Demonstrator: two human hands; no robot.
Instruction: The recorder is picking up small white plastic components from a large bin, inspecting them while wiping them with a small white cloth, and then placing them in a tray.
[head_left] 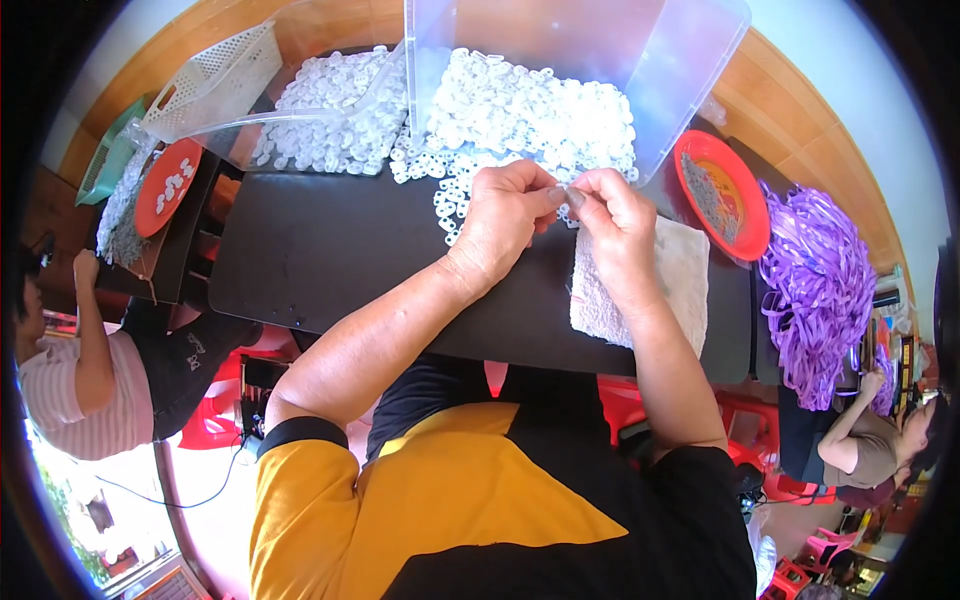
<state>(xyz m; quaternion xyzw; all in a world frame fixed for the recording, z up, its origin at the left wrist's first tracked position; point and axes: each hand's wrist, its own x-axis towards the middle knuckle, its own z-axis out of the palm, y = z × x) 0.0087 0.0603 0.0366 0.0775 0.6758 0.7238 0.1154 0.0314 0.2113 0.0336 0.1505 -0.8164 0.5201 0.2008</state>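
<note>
My left hand (507, 218) and my right hand (615, 222) meet over the far middle of the dark table (330, 250), thumbs and forefingers pinched close together. Whatever sits between the fingertips is too small to make out. Just beyond them, small white plastic pieces with holes (455, 195) lie loose on the table, spilling from a large heap (530, 110) in a clear plastic bin (690, 60) tipped on its side. Below my right hand lies a folded white towel (685, 280), its edge close to my wrist.
A second clear bin (215, 135) holds more white pieces at the far left. To the right stand a red bowl (755, 215) with small grey parts and a pile of purple ribbons (820, 290). Co-workers sit at left (95, 375) and right (870, 445). A red dish (150, 210) stands left.
</note>
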